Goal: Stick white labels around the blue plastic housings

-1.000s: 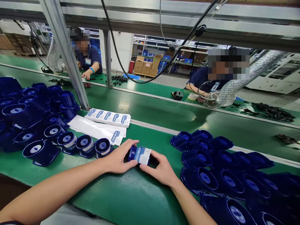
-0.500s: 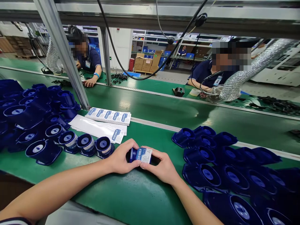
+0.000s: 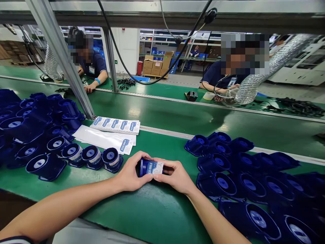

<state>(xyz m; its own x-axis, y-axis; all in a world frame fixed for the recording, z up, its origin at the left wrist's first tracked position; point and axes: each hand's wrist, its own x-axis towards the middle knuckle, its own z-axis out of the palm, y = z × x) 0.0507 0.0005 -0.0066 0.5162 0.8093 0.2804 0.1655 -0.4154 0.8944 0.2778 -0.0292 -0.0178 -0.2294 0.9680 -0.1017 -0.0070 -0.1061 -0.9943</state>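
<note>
Between my two hands is a dark blue plastic housing with a round rim, lying on its side. A blue and white printed label covers its facing side. My left hand is closed around the rimmed end, thumb below and fingers above. My right hand grips the other end, its thumb pressing the lower edge of the label. Part of the housing is hidden by my fingers. Just left of my left hand stands a labelled blue housing, in a row with similar ones.
Label sheets and white backing strips lie beyond my left hand. Piles of blue housings fill the left; rows of others fill the right. A metal post rises at left. Two people work across the green belt.
My hands stay closed around the housing, which has turned slightly, showing more of its blue rim and less of the label's print. The whole view has shifted a little.
</note>
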